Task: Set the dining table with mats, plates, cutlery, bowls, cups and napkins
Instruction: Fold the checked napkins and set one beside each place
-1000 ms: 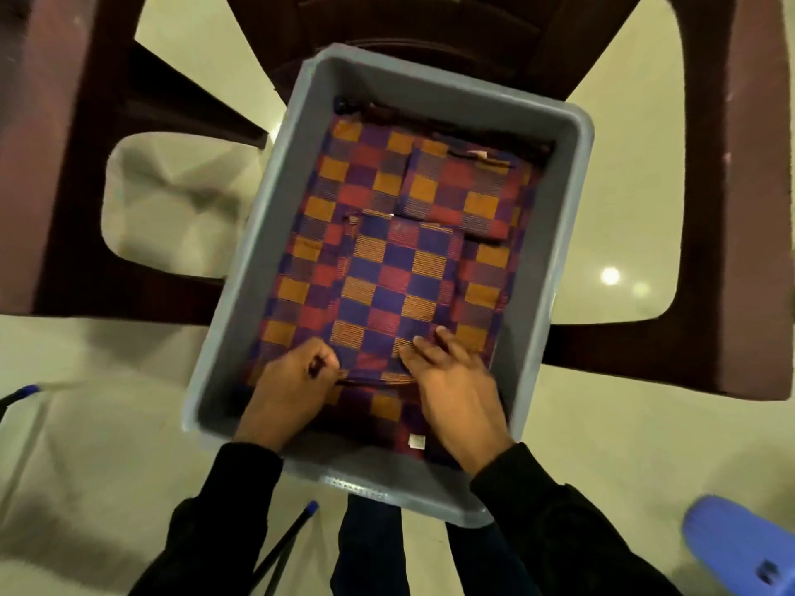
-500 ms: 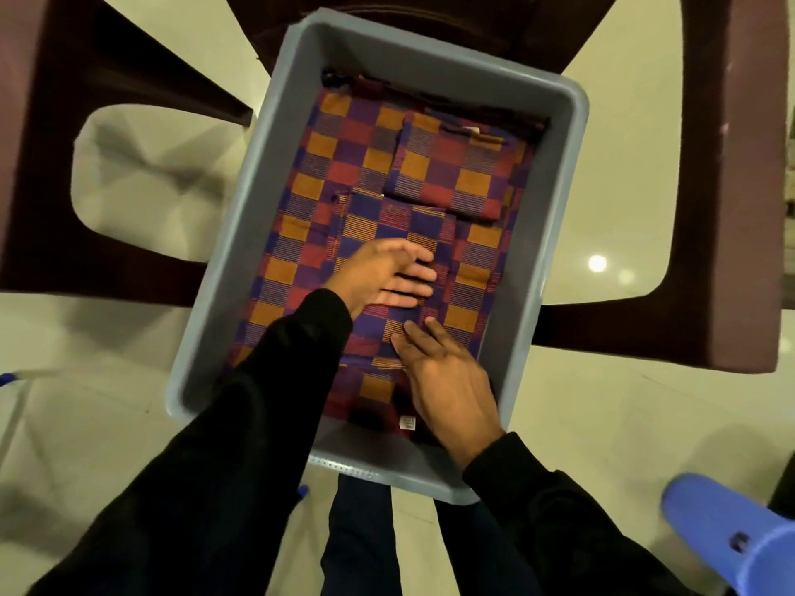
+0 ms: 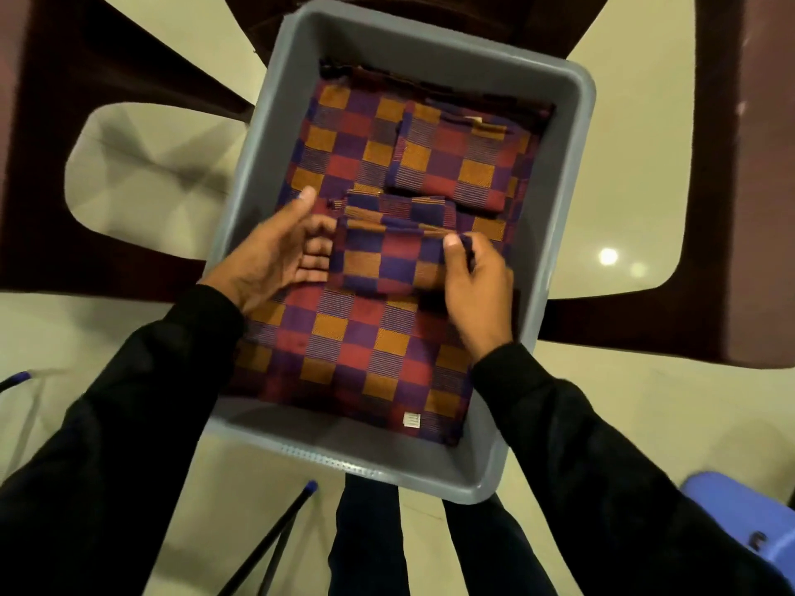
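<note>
A grey plastic tub [image 3: 275,135] holds checked cloths in red, purple and orange. A large mat [image 3: 344,354] lies flat on the tub's bottom. A small folded napkin [image 3: 387,260] is lifted at the tub's middle. My right hand [image 3: 473,286] pinches its right edge between thumb and fingers. My left hand [image 3: 279,255] is at its left edge, fingers slipped under the cloth and thumb raised. Another folded napkin [image 3: 456,161] lies at the back right, and a further one [image 3: 400,206] shows just behind the lifted one.
The tub rests on a dark brown plastic chair [image 3: 748,208] over a pale tiled floor [image 3: 142,174]. A blue plastic stool [image 3: 740,514] stands at the lower right. Thin black rods with a blue tip [image 3: 279,531] lean at the lower left. My legs stand below the tub.
My hands moved from pressing flat on the stacked napkins to the sides of the top folded one, which now sits raised off the pile. The camera moved closer.
</note>
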